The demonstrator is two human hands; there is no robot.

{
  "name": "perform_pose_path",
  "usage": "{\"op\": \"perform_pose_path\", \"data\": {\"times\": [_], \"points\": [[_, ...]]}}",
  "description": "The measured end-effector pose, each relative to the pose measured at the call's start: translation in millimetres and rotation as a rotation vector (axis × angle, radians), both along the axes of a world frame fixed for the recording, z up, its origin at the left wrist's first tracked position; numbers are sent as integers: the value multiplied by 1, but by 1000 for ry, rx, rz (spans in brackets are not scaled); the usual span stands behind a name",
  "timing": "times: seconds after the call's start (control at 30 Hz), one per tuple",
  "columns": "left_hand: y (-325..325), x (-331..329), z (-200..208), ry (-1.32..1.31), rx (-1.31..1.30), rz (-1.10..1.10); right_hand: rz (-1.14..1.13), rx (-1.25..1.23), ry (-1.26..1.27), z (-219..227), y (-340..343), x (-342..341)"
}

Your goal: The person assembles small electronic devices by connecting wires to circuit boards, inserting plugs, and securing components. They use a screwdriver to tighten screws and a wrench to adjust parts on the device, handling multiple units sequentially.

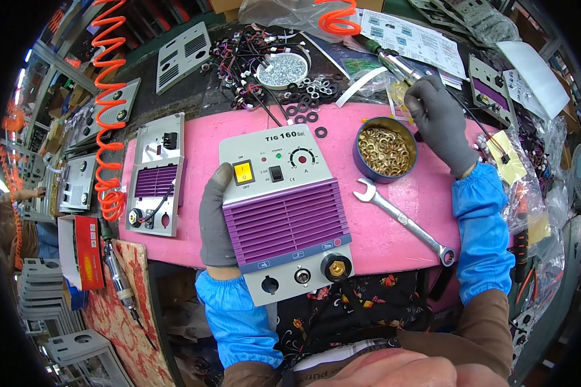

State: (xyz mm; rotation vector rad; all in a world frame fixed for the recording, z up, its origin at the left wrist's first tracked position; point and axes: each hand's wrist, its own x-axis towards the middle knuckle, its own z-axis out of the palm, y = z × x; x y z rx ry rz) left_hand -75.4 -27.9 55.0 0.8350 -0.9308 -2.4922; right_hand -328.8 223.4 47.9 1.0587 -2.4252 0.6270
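Panel (285,216) is overhanging the counter (394,255) near me, my left hand (217,219) is gripping its left side, my right hand (434,122) is curling beside the power driver (399,66), grip unclear—probably assembly step, next move calling for steady support.
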Motion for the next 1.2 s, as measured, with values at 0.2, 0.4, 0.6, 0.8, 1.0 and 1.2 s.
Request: {"op": "perform_pose_path", "data": {"times": [0.2,0.4,0.6,0.8,1.0,1.2], "points": [[-4,2,-4,-5,-24,-28,43,-223,-78,-3,2,-2],[-4,1,-4,-4,-14,-22,-58,-394,-414,-2,-2,4],[-4,2,-5,-15,-29,-25,6,-480,-422,-3,0,3],[-5,2,-5,24,2,-56,51,-618,-615,0,3,5],[-7,6,-5,109,116,-104,135,-604,-576,9,8,8],[-11,9,-4,150,111,-131,389,-428,-574,41,-33,56]]}}
